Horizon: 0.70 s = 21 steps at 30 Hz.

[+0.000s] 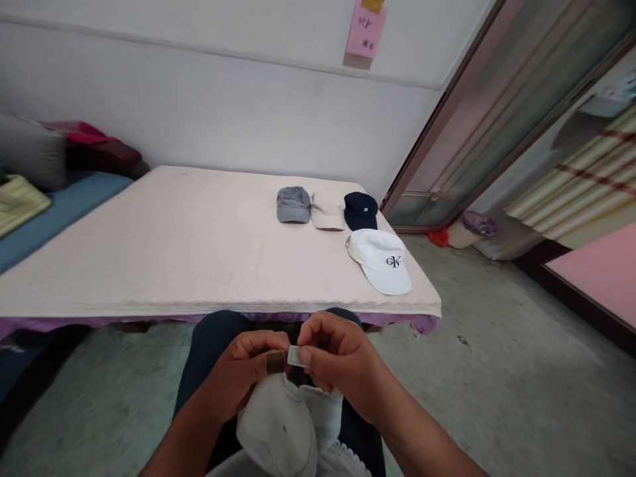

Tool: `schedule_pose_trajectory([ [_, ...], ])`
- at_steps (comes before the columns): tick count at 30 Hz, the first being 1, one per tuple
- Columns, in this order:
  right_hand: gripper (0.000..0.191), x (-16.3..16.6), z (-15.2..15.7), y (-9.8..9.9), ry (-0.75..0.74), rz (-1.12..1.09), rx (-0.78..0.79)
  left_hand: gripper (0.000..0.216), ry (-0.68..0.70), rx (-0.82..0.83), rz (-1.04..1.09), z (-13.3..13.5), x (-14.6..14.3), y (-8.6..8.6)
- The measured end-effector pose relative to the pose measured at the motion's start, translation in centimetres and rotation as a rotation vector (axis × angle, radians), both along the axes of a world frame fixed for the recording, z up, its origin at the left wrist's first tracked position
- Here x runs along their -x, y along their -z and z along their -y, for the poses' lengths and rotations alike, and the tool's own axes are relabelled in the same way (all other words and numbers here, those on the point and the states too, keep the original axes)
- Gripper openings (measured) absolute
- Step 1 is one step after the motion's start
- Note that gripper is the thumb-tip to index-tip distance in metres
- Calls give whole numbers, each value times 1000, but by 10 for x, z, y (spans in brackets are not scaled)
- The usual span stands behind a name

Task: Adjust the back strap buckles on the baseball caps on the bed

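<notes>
A pale, off-white cap [278,424] rests over my lap with its back strap towards my fingers. My left hand [243,371], a brown bandage around its thumb, is closed on one side of the cap's back. Between thumb and fingers of my right hand [342,358] is the light end of the cap's strap [295,356], close to the left fingertips. Whether the two strap ends are joined is hidden by my fingers.
A cream-covered bed [213,252] lies ahead. On its right part sit a grey cap [293,204], a beige cap [326,212], a navy cap [361,211] and a white cap [380,258] with black letters. A grey pillow [32,152] lies at left; a bin [467,230] stands right.
</notes>
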State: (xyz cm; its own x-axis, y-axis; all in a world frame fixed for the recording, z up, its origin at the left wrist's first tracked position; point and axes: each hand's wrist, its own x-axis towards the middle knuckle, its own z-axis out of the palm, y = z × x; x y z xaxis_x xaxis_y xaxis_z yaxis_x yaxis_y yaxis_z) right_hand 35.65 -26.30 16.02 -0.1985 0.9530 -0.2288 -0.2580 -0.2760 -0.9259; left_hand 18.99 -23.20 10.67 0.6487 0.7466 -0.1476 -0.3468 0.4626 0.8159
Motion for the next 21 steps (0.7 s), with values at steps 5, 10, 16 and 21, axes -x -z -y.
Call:
schedule_pose_trajectory([
  [5,15,0,0,1,11,55,-21,5,-18,-1,-51,-2,-1,2],
  [10,14,0,-2,3,20,101,-36,3,-40,-20,-76,-1,0,3],
  [16,13,0,-2,8,10,173,-37,8,-90,19,-119,1,3,4],
  [21,12,0,-2,8,-24,215,-37,11,-94,19,-98,1,3,4],
])
